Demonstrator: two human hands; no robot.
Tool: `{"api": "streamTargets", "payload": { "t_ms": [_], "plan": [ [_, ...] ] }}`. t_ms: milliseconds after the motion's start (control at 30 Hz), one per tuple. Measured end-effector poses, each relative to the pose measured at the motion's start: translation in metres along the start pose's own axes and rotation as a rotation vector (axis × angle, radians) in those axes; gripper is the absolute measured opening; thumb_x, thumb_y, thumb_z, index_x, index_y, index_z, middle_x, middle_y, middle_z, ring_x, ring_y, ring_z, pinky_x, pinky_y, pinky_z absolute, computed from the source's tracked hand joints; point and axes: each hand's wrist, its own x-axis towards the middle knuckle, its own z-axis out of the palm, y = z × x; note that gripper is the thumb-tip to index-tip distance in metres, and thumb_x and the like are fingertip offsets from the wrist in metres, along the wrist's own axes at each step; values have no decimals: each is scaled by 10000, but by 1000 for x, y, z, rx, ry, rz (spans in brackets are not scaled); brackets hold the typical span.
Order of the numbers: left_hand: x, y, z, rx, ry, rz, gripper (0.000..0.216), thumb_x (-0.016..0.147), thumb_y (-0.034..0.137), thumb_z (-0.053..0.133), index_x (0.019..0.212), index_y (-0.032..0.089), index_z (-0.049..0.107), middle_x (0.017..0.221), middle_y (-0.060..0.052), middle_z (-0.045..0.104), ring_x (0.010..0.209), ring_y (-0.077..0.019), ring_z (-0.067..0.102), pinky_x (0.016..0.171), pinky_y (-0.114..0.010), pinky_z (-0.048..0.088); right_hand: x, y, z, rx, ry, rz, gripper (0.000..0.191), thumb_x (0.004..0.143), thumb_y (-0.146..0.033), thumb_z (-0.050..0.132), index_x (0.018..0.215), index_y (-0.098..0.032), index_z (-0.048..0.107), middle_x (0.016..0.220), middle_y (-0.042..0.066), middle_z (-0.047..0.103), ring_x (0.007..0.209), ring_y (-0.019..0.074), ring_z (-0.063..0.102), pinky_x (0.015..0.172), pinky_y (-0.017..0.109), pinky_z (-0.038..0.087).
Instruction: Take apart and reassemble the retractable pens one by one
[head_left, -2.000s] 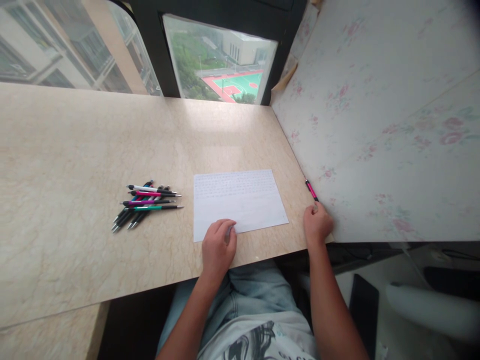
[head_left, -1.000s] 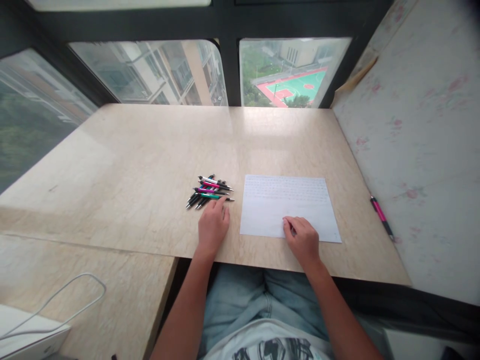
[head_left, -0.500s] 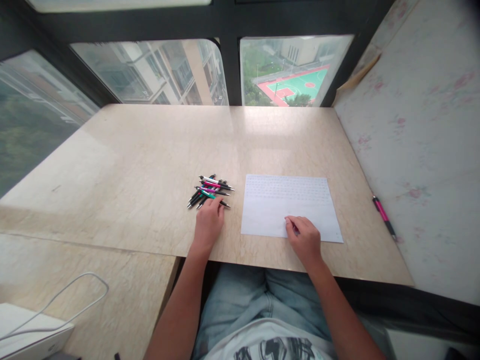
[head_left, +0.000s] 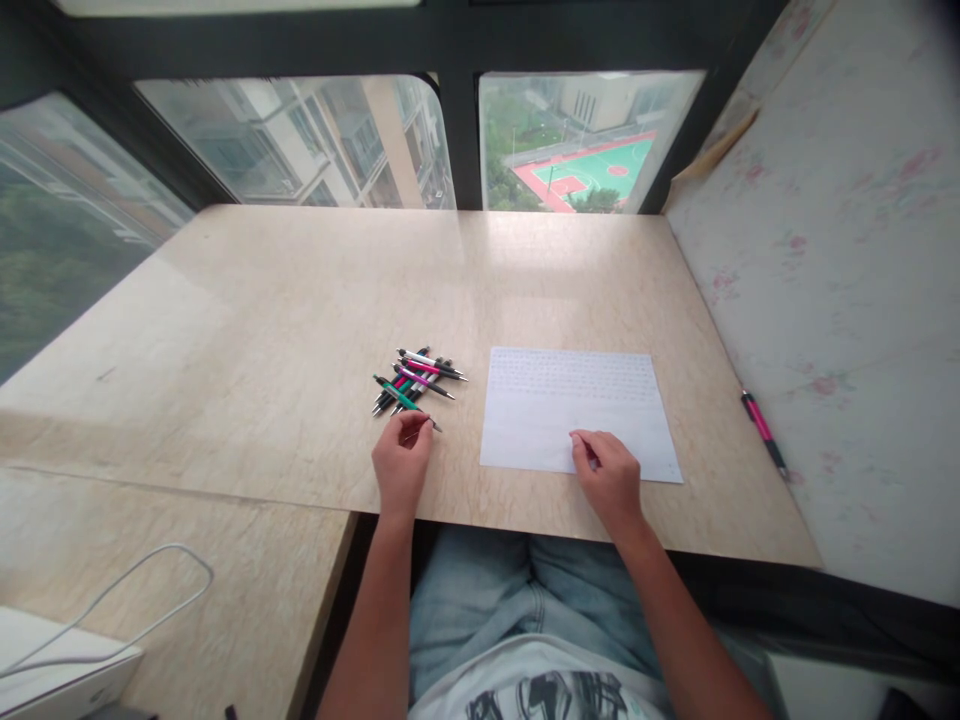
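A pile of several pens (head_left: 420, 372) lies on the beige desk (head_left: 300, 330), left of a white sheet of paper (head_left: 577, 405) with faint writing. My left hand (head_left: 401, 462) pinches a green pen (head_left: 405, 400) at the pile's near edge, drawing it out slantwise. My right hand (head_left: 609, 478) rests on the sheet's lower edge with its fingers curled. A lone pink pen (head_left: 763, 430) lies at the desk's right edge by the wall.
Windows run along the desk's far side. A flowered wall (head_left: 840, 280) bounds the right. A lower desk section (head_left: 172, 590) at the near left carries a white cable (head_left: 127, 610) and a white device (head_left: 60, 685). My knees sit under the front edge.
My right hand left the pink pen by the wall and came to rest on the paper. My left hand went from the paper to the pile and pulled a green pen toward me.
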Motion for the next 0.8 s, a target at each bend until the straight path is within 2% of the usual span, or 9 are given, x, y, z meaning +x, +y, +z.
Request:
{"api": "streamTargets", "payload": {
  "t_ms": [67,167,367,500,567,633,700,800],
  "plan": [
    [-3,1,5,-106,6,-28,172,759,305,673,805,189,553,845,-38,671,856,-199,682,795,-337,551,0,-1,-1,17,9,8,249,931,-256,470,888,-164,697,773,60,683,657,171,566,670,305,466],
    [-9,8,19,-280,-38,-77,272,731,295,710,833,203,476,884,-48,686,912,-216,692,831,-364,544,1,-2,-3,57,39,18,244,931,-257,472,899,-167,696,765,54,680,642,164,557,659,303,463],
    [-37,38,61,-614,-280,-172,472,753,240,718,1162,211,485,1008,-71,716,993,-205,680,926,-403,502,3,-9,-11,191,67,66,222,935,-268,471,976,-173,667,801,51,667,656,157,566,633,290,473],
    [-56,51,93,-702,-347,-223,343,739,253,733,1037,193,574,1036,-88,717,1023,-218,668,928,-400,498,7,-15,-17,322,26,128,249,936,-337,460,1064,-183,607,956,80,662,746,168,599,639,288,495],
    [-60,55,106,-746,-404,-258,306,731,256,740,993,188,597,1023,-87,723,1016,-220,669,910,-393,502,10,-17,-18,428,-9,183,255,943,-374,441,1010,-188,604,896,62,658,723,162,597,632,283,492],
    [-61,59,114,-769,-451,-279,278,729,265,742,965,185,619,997,-82,730,984,-218,676,872,-379,512,14,-17,-17,534,-38,243,294,948,-409,427,868,-189,606,744,28,625,640,149,568,590,270,469],
    [-60,61,118,-766,-491,-263,249,728,273,741,935,182,637,965,-76,733,947,-212,683,849,-369,518,19,-16,-15,606,-57,298,358,943,-441,438,730,-191,582,619,1,563,567,137,521,545,261,433],
    [-56,63,117,-728,-546,-204,229,731,275,740,916,183,642,941,-66,732,918,-208,688,850,-369,520,25,-12,-13,672,-45,354,394,916,-477,482,654,-193,558,563,-10,523,535,133,486,522,261,402]
  ]
}}
